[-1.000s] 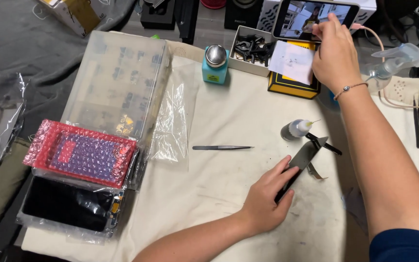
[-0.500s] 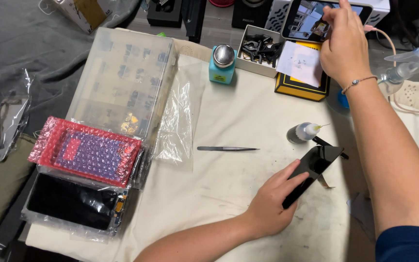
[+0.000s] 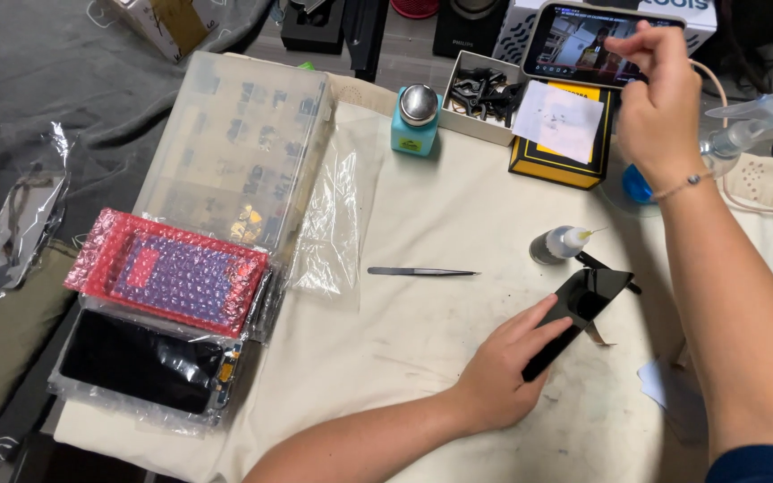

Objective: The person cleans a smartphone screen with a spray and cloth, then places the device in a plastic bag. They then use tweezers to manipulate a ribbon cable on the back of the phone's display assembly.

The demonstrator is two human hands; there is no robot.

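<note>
My left hand [image 3: 505,368] grips the lower end of a black glossy phone screen panel [image 3: 583,309], tilted up off the cream work cloth [image 3: 422,340]. My right hand [image 3: 659,98] reaches to the far right back, its fingertips on the lit screen of a propped phone [image 3: 583,40]; it holds nothing. A small glue bottle with a thin nozzle [image 3: 561,243] stands just beyond the panel. Metal tweezers [image 3: 422,271] lie on the cloth left of it.
A clear parts organiser box [image 3: 234,152] and a red bubble-wrap pouch [image 3: 167,279] over a bagged black screen [image 3: 140,362] sit at left. A teal pump dispenser [image 3: 416,121], a box of black clips [image 3: 485,94], a yellow-black box [image 3: 561,148] and a spray bottle [image 3: 744,134] stand behind.
My right hand stays raised at the propped phone's screen. The left hand keeps hold of the black panel, which sits tilted a little higher; the view has shifted slightly.
</note>
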